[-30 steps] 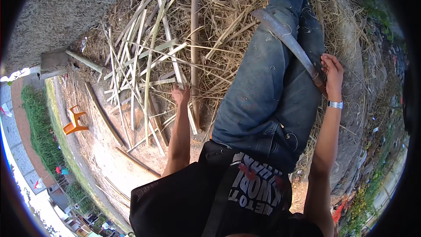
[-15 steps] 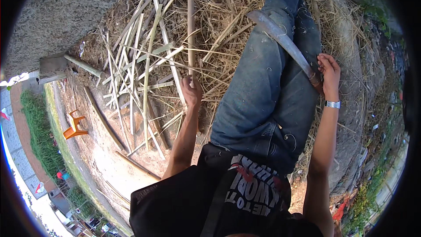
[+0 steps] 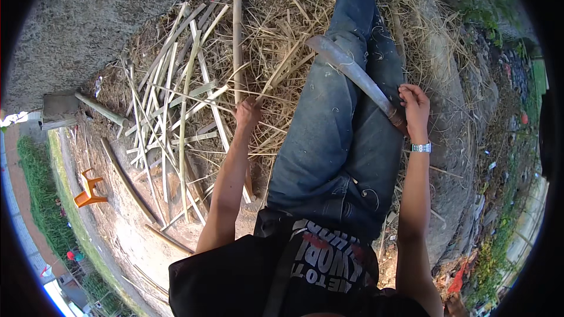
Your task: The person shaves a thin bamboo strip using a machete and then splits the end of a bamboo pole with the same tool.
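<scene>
A curved, sickle-like blade (image 3: 355, 73) lies across my jeans-clad legs (image 3: 317, 135), its dark handle (image 3: 398, 121) toward my right hand. Beside that handle my right hand (image 3: 416, 108) is loosely bent, its fingers apart with nothing seen in them. On the other side, my left hand (image 3: 248, 113) is down at the near end of a bamboo pole's (image 3: 237, 41) visible length. Its fingers are curled in among thin strips, and what they hold is hidden. Split bamboo strips (image 3: 184, 111) lie crisscrossed in a loose pile left of that hand.
Straw-like shavings (image 3: 288, 29) cover the ground around my legs. A rough grey wall (image 3: 88, 17) rises at the far left, near a thick bamboo piece (image 3: 103, 110). Longer poles (image 3: 126, 179) lie nearer left, with an orange chair (image 3: 89, 191) beyond them.
The view has shifted, so the scene sits farther left and a foot shows at the top. My left hand stays near the pole; the blade stays on my legs.
</scene>
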A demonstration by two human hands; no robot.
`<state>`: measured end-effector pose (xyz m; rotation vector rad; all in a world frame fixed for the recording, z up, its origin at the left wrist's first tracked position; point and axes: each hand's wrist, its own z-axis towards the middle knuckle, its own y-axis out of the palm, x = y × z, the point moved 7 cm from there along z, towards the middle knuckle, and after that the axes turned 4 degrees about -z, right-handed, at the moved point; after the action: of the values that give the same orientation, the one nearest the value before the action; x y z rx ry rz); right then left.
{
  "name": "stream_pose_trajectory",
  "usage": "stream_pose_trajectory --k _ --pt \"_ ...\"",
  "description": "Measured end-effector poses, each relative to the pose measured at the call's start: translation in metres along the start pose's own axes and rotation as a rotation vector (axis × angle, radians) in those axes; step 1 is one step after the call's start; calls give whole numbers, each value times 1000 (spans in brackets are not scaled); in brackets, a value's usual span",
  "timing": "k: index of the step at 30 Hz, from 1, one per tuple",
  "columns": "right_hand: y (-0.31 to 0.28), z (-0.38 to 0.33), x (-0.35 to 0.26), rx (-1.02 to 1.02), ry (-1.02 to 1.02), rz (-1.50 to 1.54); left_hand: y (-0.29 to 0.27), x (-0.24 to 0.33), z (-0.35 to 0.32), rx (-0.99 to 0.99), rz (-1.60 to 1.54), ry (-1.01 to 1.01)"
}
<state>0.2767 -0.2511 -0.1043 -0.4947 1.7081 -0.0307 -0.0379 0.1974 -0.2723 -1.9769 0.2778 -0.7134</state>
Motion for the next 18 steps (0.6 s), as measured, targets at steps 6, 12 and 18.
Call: stream_pose_trajectory --k 6,12,18 --pt "-3 2 1 10 -61 -62 -66 -22 -54 127 -400 32" --pt "-3 0 -2 13 -54 -72 -124 -16 -91 47 -329 -70" --pt "3 2 -3 2 -58 -82 -85 -43 -65 45 -286 170"
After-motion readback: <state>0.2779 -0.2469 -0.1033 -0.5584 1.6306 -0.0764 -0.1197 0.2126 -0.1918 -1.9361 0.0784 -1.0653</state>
